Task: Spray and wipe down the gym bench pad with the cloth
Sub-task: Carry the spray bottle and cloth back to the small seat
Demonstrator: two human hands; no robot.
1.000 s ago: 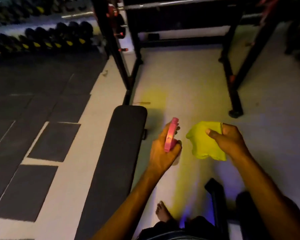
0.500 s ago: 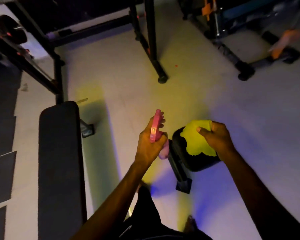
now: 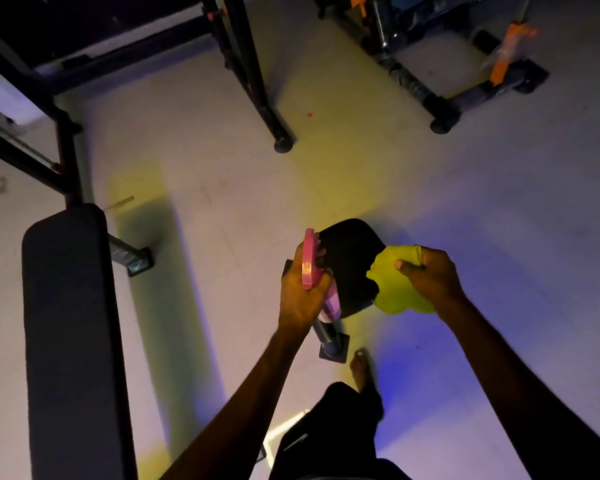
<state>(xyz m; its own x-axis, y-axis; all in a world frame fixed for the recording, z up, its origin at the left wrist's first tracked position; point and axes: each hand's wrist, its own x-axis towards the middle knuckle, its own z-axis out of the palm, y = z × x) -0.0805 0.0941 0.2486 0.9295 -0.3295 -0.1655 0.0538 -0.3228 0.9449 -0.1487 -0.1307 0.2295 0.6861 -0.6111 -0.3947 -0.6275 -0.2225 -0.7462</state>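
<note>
My left hand [image 3: 300, 296] grips a pink spray bottle [image 3: 308, 259], its head pointing away from me over a small black seat pad [image 3: 349, 268] on a post. My right hand [image 3: 428, 275] holds a bunched yellow-green cloth [image 3: 394, 287] at the right edge of that seat pad. A long black bench pad [image 3: 70, 334] lies to the left, apart from both hands.
Black rack legs [image 3: 257, 91] stand ahead on the pale floor. Another frame with orange parts [image 3: 499, 64] is at the far right. The seat post's base [image 3: 333, 344] and my bare foot [image 3: 362, 372] are just below the hands.
The view has swung right and forward: the long bench pad slid to the left, and the small seat pad came into view under both hands. Bottle and cloth stayed gripped.
</note>
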